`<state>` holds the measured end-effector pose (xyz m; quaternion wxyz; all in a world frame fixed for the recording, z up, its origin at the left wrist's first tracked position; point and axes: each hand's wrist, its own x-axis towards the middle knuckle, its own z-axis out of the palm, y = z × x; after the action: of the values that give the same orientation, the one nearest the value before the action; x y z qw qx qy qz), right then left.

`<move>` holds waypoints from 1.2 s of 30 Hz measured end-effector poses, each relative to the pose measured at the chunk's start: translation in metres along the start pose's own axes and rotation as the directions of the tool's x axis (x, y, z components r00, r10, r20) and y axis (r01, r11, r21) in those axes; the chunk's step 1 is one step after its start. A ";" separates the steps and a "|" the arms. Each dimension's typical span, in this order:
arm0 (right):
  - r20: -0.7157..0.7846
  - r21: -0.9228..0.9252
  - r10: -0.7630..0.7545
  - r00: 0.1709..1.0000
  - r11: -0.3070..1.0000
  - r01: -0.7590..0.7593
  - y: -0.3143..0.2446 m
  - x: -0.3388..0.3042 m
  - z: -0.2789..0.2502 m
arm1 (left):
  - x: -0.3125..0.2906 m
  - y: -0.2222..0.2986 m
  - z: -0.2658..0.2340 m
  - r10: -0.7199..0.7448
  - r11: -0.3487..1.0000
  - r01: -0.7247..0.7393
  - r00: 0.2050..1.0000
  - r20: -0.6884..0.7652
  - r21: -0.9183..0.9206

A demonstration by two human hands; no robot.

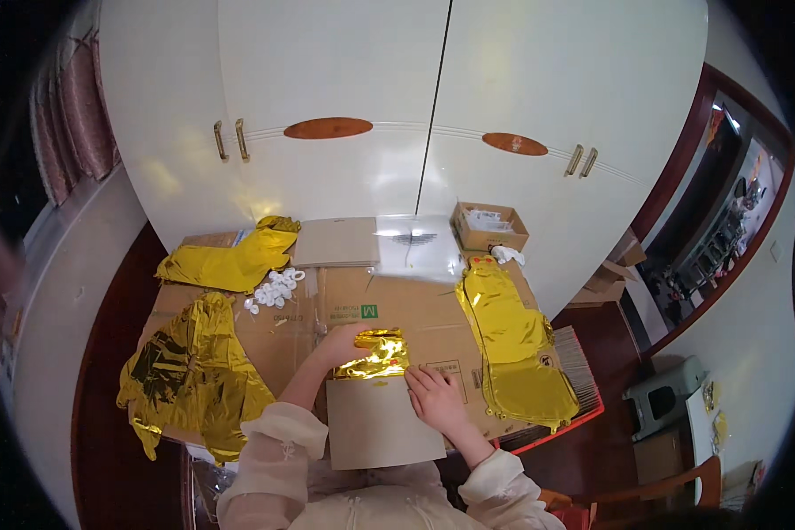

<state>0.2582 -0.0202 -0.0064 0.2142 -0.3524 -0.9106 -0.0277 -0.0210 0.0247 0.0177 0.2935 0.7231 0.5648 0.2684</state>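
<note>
A folded gold foil balloon (375,358) with a small red mark lies crumpled and shiny in front of me, at the upper edge of a flat greyish card (375,428). A small hang hole shows near the top of that card. My left hand (343,346) is closed on the foil's upper left part, fingers partly hidden. With close-set fingers, my right hand (437,399) grips the card's upper right edge, fingertips beside the foil. The card's lower end reaches past the table edge toward my lap. Whether the foil goes inside the card is hidden.
Flattened cardboard (389,305) covers the table. Larger gold foil balloons lie at the left (194,371), back left (230,261) and right (517,353). Behind are white clips (276,290), stacked cards (336,243), clear bags (420,247) and a small box (490,228).
</note>
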 end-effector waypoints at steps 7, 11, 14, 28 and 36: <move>0.013 -0.017 0.002 1.000 1.000 -0.002 -0.002 0.001 0.001 | -0.005 0.010 -0.002 0.014 1.000 -0.013 1.000 -0.023 0.020; 0.034 -0.045 -0.008 0.999 0.999 0.010 -0.002 0.003 -0.005 | -0.005 0.011 -0.003 -0.023 0.996 0.019 0.999 0.046 0.089; 0.030 -0.010 -0.014 0.999 1.000 0.015 0.000 0.004 -0.005 | -0.005 0.013 -0.002 -0.005 0.994 0.002 1.000 0.025 0.112; 0.375 0.164 -0.250 0.893 0.966 0.201 -0.044 -0.058 -0.078 | -0.001 0.001 0.006 0.001 0.988 -0.002 1.000 0.012 0.155; 0.357 0.206 -0.258 0.898 0.959 0.193 -0.032 -0.058 -0.057 | -0.008 0.014 0.003 -0.014 0.982 0.007 0.999 0.035 0.188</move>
<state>0.2967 -0.0923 0.0248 0.0572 -0.2238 -0.9686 0.0922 -0.0120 0.0138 0.0252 0.2354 0.7493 0.5859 0.1995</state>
